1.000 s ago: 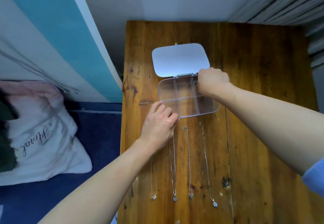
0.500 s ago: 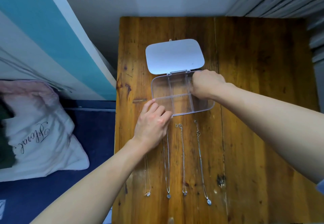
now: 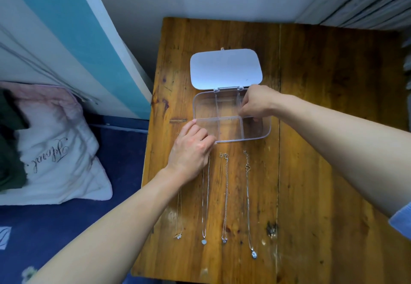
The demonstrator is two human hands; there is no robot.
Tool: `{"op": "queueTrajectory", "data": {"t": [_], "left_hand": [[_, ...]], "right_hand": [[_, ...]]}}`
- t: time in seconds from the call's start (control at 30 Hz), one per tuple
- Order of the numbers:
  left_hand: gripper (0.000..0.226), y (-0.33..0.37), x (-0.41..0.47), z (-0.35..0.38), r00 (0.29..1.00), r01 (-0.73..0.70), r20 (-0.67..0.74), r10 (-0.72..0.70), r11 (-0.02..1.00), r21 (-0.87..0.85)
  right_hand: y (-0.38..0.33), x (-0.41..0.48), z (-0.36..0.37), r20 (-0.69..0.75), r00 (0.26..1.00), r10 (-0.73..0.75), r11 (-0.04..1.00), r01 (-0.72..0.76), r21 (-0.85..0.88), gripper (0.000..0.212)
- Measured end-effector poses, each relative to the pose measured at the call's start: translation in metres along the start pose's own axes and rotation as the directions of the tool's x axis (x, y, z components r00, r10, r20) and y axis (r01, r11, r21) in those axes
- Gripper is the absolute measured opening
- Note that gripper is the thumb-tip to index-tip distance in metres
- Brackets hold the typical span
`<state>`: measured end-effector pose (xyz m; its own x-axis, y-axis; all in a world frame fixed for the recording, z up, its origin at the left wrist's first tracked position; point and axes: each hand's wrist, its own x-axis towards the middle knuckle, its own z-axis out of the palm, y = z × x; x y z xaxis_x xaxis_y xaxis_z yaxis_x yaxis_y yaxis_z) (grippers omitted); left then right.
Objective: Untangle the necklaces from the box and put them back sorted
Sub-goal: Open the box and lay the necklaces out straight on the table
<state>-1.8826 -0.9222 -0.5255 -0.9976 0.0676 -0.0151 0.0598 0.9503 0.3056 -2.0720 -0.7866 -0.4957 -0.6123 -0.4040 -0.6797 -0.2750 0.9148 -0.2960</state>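
A: What's the biggest thing there?

B: A wooden counter [image 3: 311, 128], its boards worn and stained, standing against a pale wall. Off its left edge lies a white pillow [image 3: 55, 150] with looping script on it, on a dark blue surface.

A: And on the counter?

B: A clear plastic box [image 3: 205, 110], split by dividers into compartments. Its lid [image 3: 225, 67] is flung back flat on the far side, hinged to the rear wall. The compartments that show look bare.

A: Where are the hands?

B: The left hand [image 3: 191, 152] lies knuckles-up at the box's near left corner, fingertips touching the rim. Its grip is loosely curled; I cannot tell whether anything is pinched beneath it. The right hand [image 3: 258, 103] reaches over the far right compartments, fingers bunched down toward a divider. Whether that grip has hold of anything is hidden too.

A: The necklaces?

B: Four of them, laid out straight and side by side on the counter just in front of the box, none crossing. The leftmost necklace [image 3: 179, 217] runs under the left wrist. Beside it is the second necklace [image 3: 205, 194], then the third necklace [image 3: 225, 194]. The fourth necklace [image 3: 248, 194] is longest. Each ends in a small pendant at the near end.
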Motion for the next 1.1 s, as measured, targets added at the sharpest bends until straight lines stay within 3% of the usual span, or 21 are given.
{"op": "queueTrajectory", "data": {"t": [0.1, 0.2, 0.33, 0.43, 0.53, 0.63, 0.77, 0.9, 1.0, 1.1], "left_hand": [[0.027, 0.000, 0.001, -0.001, 1.000, 0.013, 0.014, -0.012, 1.000, -0.009], [0.025, 0.001, 0.002, -0.003, 0.999, 0.030, 0.026, -0.029, 0.999, -0.020], [0.024, 0.005, 0.006, -0.008, 0.995, 0.093, 0.030, -0.090, 0.991, -0.094], [0.025, 0.013, 0.018, -0.015, 0.983, 0.178, -0.006, -0.182, 0.964, -0.197], [0.023, 0.028, 0.045, -0.022, 0.967, 0.224, -0.053, -0.250, 0.929, -0.294], [0.033, 0.051, 0.080, -0.019, 0.973, 0.208, -0.032, -0.231, 0.922, -0.325], [0.048, 0.086, 0.121, -0.002, 0.987, 0.158, 0.037, -0.154, 0.968, -0.193], [0.029, 0.107, 0.135, 0.009, 0.993, 0.118, 0.041, -0.113, 0.980, -0.161], [0.030, 0.107, 0.132, 0.002, 0.996, 0.091, 0.044, -0.083, 0.966, -0.241], [0.033, 0.100, 0.126, -0.018, 0.994, 0.077, 0.101, -0.032, 0.874, -0.481]], "right_hand": [[0.002, -0.004, -0.001, 0.001, 0.998, -0.068, 0.996, 0.068, -0.053, 0.009], [0.007, -0.015, 0.001, -0.147, 0.978, -0.151, 0.988, 0.143, -0.061, 0.013], [0.021, -0.042, -0.016, -0.321, 0.941, -0.106, 0.951, 0.191, 0.244, 0.006], [0.043, -0.065, -0.037, -0.362, 0.932, 0.021, 0.813, 0.195, 0.548, 0.003], [0.065, -0.083, -0.049, -0.315, 0.944, 0.101, 0.688, 0.162, 0.707, 0.003], [0.086, -0.094, -0.055, -0.227, 0.965, 0.128, 0.553, 0.121, 0.824, 0.006], [0.107, -0.102, -0.053, -0.149, 0.979, 0.138, 0.381, 0.086, 0.920, 0.009], [0.123, -0.109, -0.051, -0.100, 0.988, 0.117, 0.189, 0.076, 0.979, 0.024], [0.140, -0.115, -0.053, -0.100, 0.986, 0.133, 0.015, 0.099, 0.995, 0.021], [0.160, -0.122, -0.048, -0.112, 0.970, 0.216, -0.042, 0.124, 0.991, 0.014]]}}
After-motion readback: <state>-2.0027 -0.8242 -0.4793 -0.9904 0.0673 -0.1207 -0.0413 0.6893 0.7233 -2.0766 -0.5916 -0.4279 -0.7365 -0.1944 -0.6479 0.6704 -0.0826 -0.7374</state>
